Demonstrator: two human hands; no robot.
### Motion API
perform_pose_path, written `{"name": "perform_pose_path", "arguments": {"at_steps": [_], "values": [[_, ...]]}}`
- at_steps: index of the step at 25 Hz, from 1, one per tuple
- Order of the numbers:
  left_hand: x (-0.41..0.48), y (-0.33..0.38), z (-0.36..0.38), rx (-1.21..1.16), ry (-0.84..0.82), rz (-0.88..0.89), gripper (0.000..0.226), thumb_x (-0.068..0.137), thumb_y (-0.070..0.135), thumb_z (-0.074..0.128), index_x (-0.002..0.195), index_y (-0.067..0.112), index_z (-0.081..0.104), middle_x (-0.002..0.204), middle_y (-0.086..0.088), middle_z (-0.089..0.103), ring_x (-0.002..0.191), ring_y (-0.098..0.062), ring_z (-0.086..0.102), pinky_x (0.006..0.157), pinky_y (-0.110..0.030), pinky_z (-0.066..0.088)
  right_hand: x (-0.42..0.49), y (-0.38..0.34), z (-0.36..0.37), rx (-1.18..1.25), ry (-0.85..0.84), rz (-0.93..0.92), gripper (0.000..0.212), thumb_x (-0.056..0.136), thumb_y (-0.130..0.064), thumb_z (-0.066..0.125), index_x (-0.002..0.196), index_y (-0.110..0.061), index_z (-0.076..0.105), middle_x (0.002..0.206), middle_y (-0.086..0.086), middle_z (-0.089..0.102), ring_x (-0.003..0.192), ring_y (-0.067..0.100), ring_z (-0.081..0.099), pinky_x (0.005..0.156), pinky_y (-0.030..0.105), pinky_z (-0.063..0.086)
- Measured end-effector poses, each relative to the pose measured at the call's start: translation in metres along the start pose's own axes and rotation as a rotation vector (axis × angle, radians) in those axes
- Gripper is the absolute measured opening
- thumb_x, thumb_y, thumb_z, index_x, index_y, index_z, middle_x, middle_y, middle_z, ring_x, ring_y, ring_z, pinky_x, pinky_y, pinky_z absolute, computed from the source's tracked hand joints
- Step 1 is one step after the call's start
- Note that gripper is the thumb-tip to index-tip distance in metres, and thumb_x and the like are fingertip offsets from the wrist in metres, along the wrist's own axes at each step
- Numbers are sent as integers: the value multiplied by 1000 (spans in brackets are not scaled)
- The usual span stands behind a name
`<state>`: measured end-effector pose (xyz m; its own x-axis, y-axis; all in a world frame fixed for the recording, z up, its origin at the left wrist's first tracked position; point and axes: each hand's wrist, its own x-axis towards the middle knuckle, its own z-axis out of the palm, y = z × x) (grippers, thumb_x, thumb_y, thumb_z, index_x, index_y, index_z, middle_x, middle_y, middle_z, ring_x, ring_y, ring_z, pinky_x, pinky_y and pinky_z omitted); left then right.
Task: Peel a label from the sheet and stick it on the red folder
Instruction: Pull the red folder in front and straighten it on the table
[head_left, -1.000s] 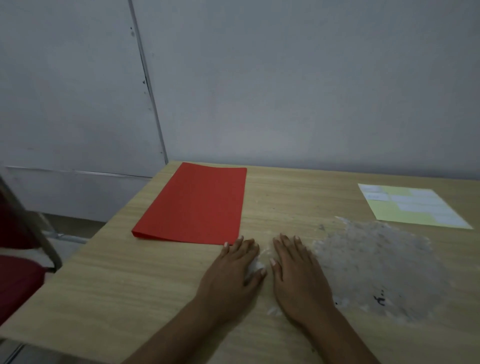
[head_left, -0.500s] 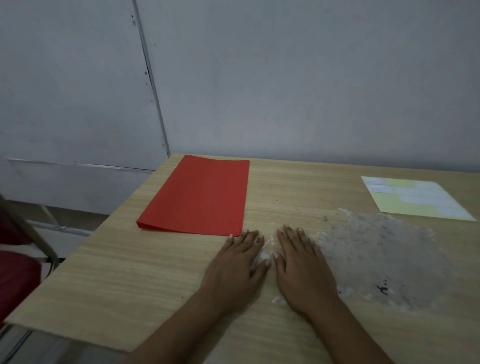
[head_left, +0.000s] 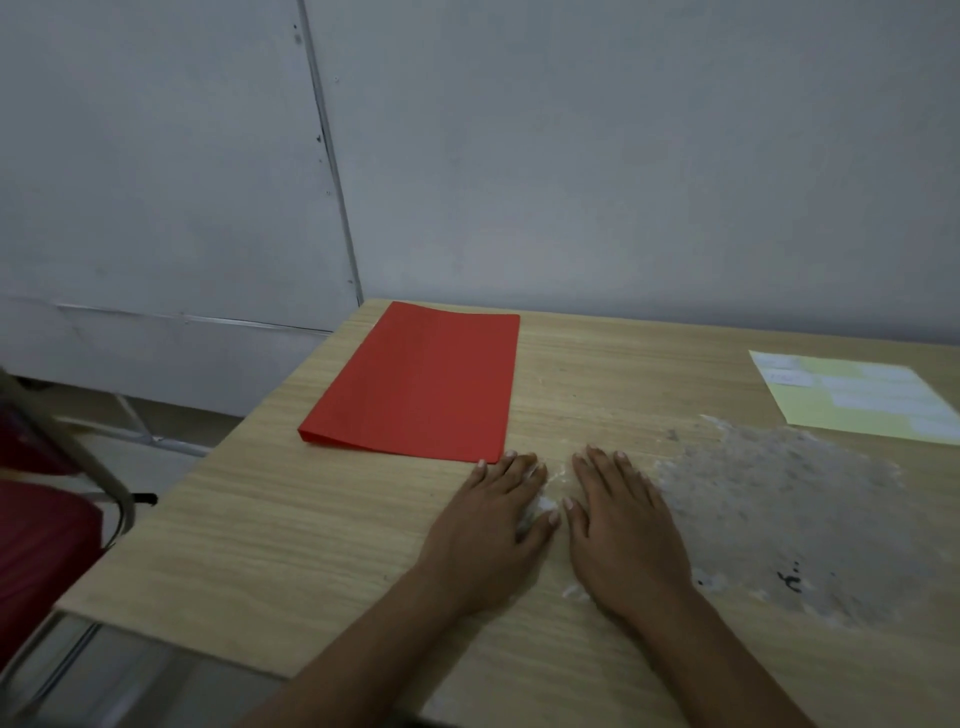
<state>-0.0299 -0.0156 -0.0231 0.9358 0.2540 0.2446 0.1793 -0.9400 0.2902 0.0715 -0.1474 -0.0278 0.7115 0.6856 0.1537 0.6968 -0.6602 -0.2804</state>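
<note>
The red folder (head_left: 421, 382) lies closed and flat on the wooden table (head_left: 291, 545), at its far left. A pale yellow label sheet (head_left: 857, 397) with several white labels lies at the far right, partly cut off by the frame edge. My left hand (head_left: 488, 530) rests palm down on the table just in front of the folder's near right corner, fingers spread, holding nothing. Beside it, a thumb's width apart, my right hand (head_left: 623, 530) lies flat and open too. Both hands are far from the label sheet.
A rough whitish worn patch (head_left: 789, 514) covers the tabletop right of my right hand. A red-seated chair with a metal frame (head_left: 47, 525) stands left of the table. A grey wall (head_left: 623, 156) rises directly behind the table's far edge.
My hands stay flat in the same place. The view has tilted a little, so the folder and sheet sit slightly higher in the frame.
</note>
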Motion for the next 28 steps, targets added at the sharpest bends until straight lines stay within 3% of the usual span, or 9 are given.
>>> {"name": "perform_pose_path", "arguments": {"at_steps": [3,5,6,8,10,13,16,22,28], "values": [[2,-5,-9,-184,70,-24,51,97,45,44,143,24,46,150,4,45,138,-5,37,117,-24,23,4,-5,-4,-20,3,32,57,99,-44,28,152,-25,27,162,-2,23,150,20,16,120,39,17],[5,-17,-25,-308,268,-105,34,93,42,54,119,25,68,111,9,73,96,8,64,85,-11,46,13,-11,-10,-50,52,38,53,96,-45,35,145,-24,40,150,1,40,137,24,34,110,41,32],[7,-28,-34,-338,382,-149,27,91,40,58,104,24,75,87,11,76,73,9,65,67,-9,46,19,-16,-14,-56,68,37,52,95,-46,38,142,-24,43,142,2,46,129,25,39,104,40,36],[13,-57,-54,-331,549,-230,27,91,39,60,82,20,77,64,10,71,55,-4,63,53,-18,48,35,-29,-16,-46,56,35,53,95,-48,39,141,-23,46,134,2,51,122,26,42,98,40,39],[18,-90,-71,-224,644,-323,26,92,37,60,78,20,75,66,9,69,60,-10,61,61,-26,50,49,-43,-15,-33,14,39,54,95,-50,39,140,-21,48,133,4,53,122,28,42,98,41,39],[21,-139,-84,-24,621,-565,33,91,38,57,108,14,73,98,-3,67,96,-23,57,89,-42,48,66,-62,-14,-18,-10,72,56,94,-54,40,133,-16,55,130,9,55,121,31,44,96,43,40],[17,-172,-84,24,531,-758,48,91,41,58,125,8,63,125,-11,58,118,-31,49,100,-49,40,77,-74,-13,-26,-10,116,57,93,-57,41,124,-13,61,126,11,57,119,32,45,94,44,41],[12,-187,-77,-55,434,-728,42,94,37,57,119,4,67,106,-15,70,92,-27,65,88,-40,54,82,-85,-8,-39,4,143,55,92,-57,42,113,-12,66,122,13,56,118,32,45,95,44,41],[10,-190,-74,-47,441,-724,44,95,35,57,124,3,63,105,-14,64,90,-26,61,85,-34,50,86,-90,-4,-3,39,203,54,91,-55,44,110,-10,67,122,14,57,118,33,46,95,44,39]]}}
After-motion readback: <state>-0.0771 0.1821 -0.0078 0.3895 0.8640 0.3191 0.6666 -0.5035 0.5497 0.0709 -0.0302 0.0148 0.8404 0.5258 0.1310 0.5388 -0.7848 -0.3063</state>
